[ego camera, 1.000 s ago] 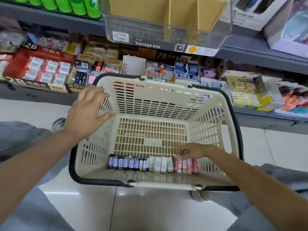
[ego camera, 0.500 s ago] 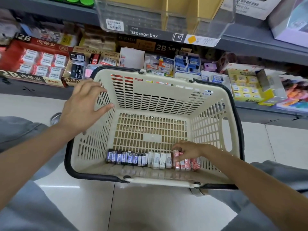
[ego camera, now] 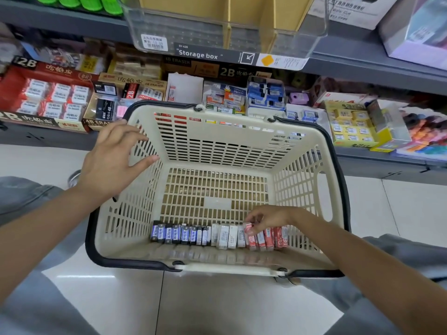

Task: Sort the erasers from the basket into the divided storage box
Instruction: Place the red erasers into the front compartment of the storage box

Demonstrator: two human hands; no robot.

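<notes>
right hand (ego camera: 267,217): fingertips pinch a red eraser (ego camera: 250,234) in the row along the basket's (ego camera: 217,151) near wall
left hand (ego camera: 113,163): fingers spread, relaxed, over the left rim
box (ego camera: 225,22): clear, divided, on upper shelf; label "Storage box"
cartons: "2B", "4B ERASER"

The storage box (ego camera: 225,25) is cut off by the top edge, so only the lower part of its clear walls and cardboard dividers is seen; what the compartments hold cannot be told. The print on the row of erasers (ego camera: 217,234) is too small to be read. The tops of the red erasers (ego camera: 268,238) at the right end are covered by the right hand (ego camera: 268,217), and how many lie within its grip cannot be told. Both forearms are cut off by the frame's edges. The goods at the far left of the shelf (ego camera: 362,54) are blurred.
</notes>
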